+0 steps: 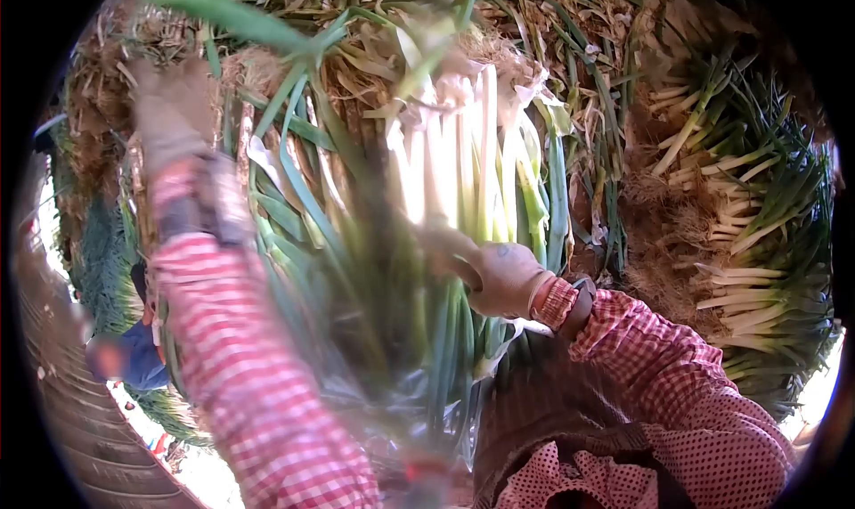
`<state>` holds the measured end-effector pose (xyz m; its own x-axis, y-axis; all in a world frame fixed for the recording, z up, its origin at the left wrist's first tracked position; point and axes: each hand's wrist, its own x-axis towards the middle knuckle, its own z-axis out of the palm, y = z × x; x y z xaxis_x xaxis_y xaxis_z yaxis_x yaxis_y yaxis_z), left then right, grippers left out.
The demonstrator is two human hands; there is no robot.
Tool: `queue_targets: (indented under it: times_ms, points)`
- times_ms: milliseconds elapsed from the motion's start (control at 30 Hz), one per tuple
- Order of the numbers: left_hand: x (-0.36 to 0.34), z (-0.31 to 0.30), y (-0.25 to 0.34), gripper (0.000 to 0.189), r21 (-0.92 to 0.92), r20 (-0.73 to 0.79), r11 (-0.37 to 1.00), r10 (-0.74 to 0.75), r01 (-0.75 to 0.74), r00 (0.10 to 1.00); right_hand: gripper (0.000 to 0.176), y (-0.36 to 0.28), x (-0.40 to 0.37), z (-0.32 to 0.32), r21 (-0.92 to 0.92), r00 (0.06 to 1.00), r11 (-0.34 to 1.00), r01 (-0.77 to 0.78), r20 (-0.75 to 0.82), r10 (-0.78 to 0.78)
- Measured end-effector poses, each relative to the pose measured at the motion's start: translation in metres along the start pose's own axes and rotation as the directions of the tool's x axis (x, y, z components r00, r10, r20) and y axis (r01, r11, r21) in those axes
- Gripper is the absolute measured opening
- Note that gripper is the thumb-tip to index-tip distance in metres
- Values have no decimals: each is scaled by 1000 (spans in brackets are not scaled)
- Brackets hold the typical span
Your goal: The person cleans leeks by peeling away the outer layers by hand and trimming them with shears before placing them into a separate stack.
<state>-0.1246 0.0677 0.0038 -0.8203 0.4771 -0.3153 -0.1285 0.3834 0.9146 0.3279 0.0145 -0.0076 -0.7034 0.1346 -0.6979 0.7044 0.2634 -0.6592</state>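
"Two hands show. Where is the right hand (506,279)?"

"It lies across the onions (488,153), in the middle. It touches the stalks, and its fingers point left."

"Is its grip tight?"

"I can't tell. The ends of the fingers are too blurry."

"Which way do those onions lie?"

"The white ends point away from the body. The green tops come back toward it, with clear plastic (356,393) near them."

"And the left hand (169,117)?"

"It is far out on the left, well apart from the other one, near brown stems (243,144). It is one big blur, so I can't tell if its grip is closed."

"What is on the right side?"

"A big pile (748,300) of more onions. Their roots face the middle."

"Anyone else?"

"Yes, a person (144,358) in blue, low on the left."
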Motion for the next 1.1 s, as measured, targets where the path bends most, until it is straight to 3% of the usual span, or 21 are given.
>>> queue_targets:
  times_ms: [33, 100, 133, 167, 200, 300, 333, 367, 400, 433, 467, 567, 700, 733, 833, 867, 900, 933, 1000, 1067, 1100]
  points:
    - [-15, -3, -32, 32, 234, -127, 971, 76, -45, 989, 95, -6, -2, -7, 53, 999, 999, -13, 49, 10]
    - [-68, -12, -101, 37, 683, -201, 728, 103, 64, 974, 94, -21, -11, -25, 162, 989, 985, -56, 147, 32]
    - [-110, -10, -126, 40, 781, -170, 614, 31, 115, 985, 93, -25, -10, -24, 131, 989, 991, -33, 150, 13]
    - [-158, -4, -137, 49, 787, -94, 595, -144, 162, 985, 91, -30, -9, -24, 99, 988, 995, -9, 152, -6]
    - [-202, 13, -126, 46, 867, -130, 441, -250, 233, 959, 90, -36, -6, -24, 124, 985, 992, 8, 172, -30]
    - [-236, 3, -181, 30, 957, -37, 283, -83, 59, 996, 86, -43, 32, -9, 159, 990, 986, 56, 119, -76]
    - [-228, -14, -217, 27, 912, -12, 410, -51, 32, 999, 86, -45, 49, -7, 143, 994, 987, 77, 70, -88]
    - [-228, -22, -225, 28, 899, -16, 437, -41, 33, 999, 86, -49, 61, -7, 129, 994, 987, 101, 25, -105]
    - [-231, -24, -219, 28, 885, -21, 464, -31, 33, 999, 88, -55, 67, -15, 205, 999, 978, 19, 27, -26]
    - [-235, -23, -213, 28, 914, -46, 402, -41, 59, 998, 90, -63, 71, -24, 279, 998, 959, -57, 30, 51]
    - [-237, -23, -204, 29, 938, -69, 337, -47, 81, 997, 92, -59, 75, -21, 198, 996, 980, 4, -88, 14]
    - [-249, -52, -258, 34, 930, 33, 363, 55, -51, 998, 90, -57, 54, -3, 171, 996, 982, 85, 3, -87]
    - [-298, -53, -242, 38, 765, -119, 627, -88, 147, 989, 87, -76, 57, 0, 163, 998, 985, 55, 24, -60]
    - [-307, -47, -220, 34, 850, -116, 514, -40, 121, 992, 87, -84, 64, -3, 160, 999, 986, 37, 19, -41]
    - [-308, -65, -226, 24, 856, -93, 493, -146, 154, 985, 83, -91, 95, -2, 121, 992, 985, 121, 18, -124]
    - [-310, -64, -229, 17, 855, -92, 499, -121, 141, 988, 82, -90, 101, 2, 79, 995, 993, 93, -49, -89]
    - [-314, -68, -236, 17, 853, -82, 506, -113, 128, 990, 81, -75, 113, 20, -11, 982, 984, 179, -57, -179]
    - [-318, -74, -248, 17, 849, -72, 516, -100, 114, 992, 80, -49, 131, 43, -107, 961, 959, 262, -60, -269]
    - [-326, -82, -248, 17, 837, -34, 541, -110, 88, 993, 79, -41, 125, 50, -153, 961, 949, 274, 3, -277]
    - [-335, -87, -238, 19, 815, 31, 575, -156, 66, 987, 79, -70, 72, 32, -74, 987, 990, 119, 121, -109]
    - [-340, -89, -241, 19, 823, 70, 567, -142, 23, 987, 82, -71, 61, 30, -14, 992, 997, 75, 104, -73]
